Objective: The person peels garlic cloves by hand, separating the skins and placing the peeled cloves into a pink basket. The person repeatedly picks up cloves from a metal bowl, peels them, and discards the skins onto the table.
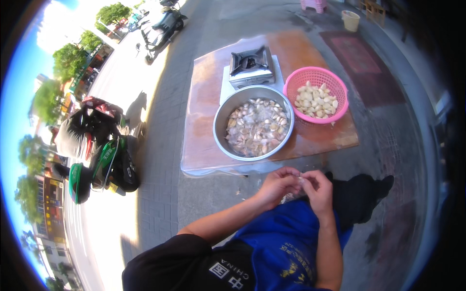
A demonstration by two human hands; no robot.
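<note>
My left hand [278, 185] and my right hand [319, 187] meet at the fingertips above my lap, pinching a small pale garlic clove [301, 179] between them; the fingers hide much of it. Beyond them on the table stands a round metal basin [217, 139] holding many unpeeled garlic cloves [255, 127] in water. A pink plastic colander [344, 109] with peeled white cloves [316, 100] sits beside the basin, to its right. Over my lap lies a blue apron [287, 236] bearing writing.
Behind the basin, a gas stove [251, 65] stands on the plastic-covered table [204, 120]. Scooters [109, 152] are parked at the left, another [164, 27] farther off. A pale bucket [350, 21], a pink stool [314, 4] and a dark red mat [364, 69] lie beyond the table.
</note>
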